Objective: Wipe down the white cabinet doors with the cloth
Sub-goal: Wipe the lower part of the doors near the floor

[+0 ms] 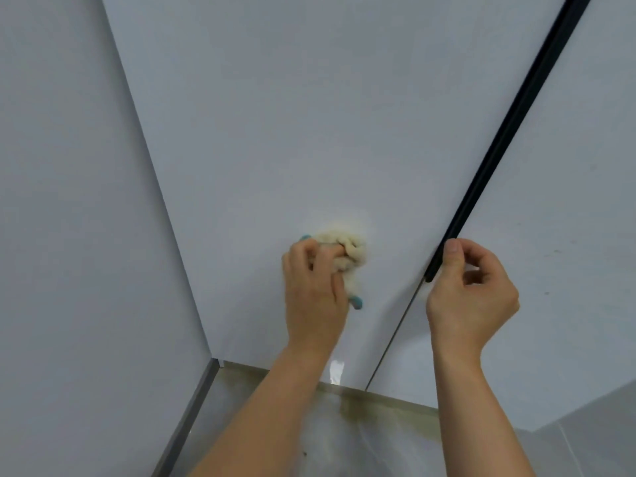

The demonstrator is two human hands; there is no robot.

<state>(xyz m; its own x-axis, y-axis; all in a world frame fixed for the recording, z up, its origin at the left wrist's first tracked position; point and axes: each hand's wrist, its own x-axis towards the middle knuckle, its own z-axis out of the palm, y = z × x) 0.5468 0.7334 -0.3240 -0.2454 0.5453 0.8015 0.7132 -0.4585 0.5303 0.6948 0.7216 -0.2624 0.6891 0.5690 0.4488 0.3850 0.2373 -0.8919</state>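
Observation:
Two white cabinet doors fill the head view: a left door (275, 115) and a right door (568, 201), parted by a long black handle strip (516, 108). My left hand (313, 290) is closed around a bunched cream cloth with teal edging (347, 249) and presses it against the lower part of the left door. My right hand (471, 297) pinches the lower end of the black handle strip with the thumb against it and the fingers curled behind the edge.
A white side panel (69, 201) meets the left door at a corner on the left. Below the doors runs a metal bottom rail (378, 395) with yellowish stains, over a glossy tiled floor (309, 442).

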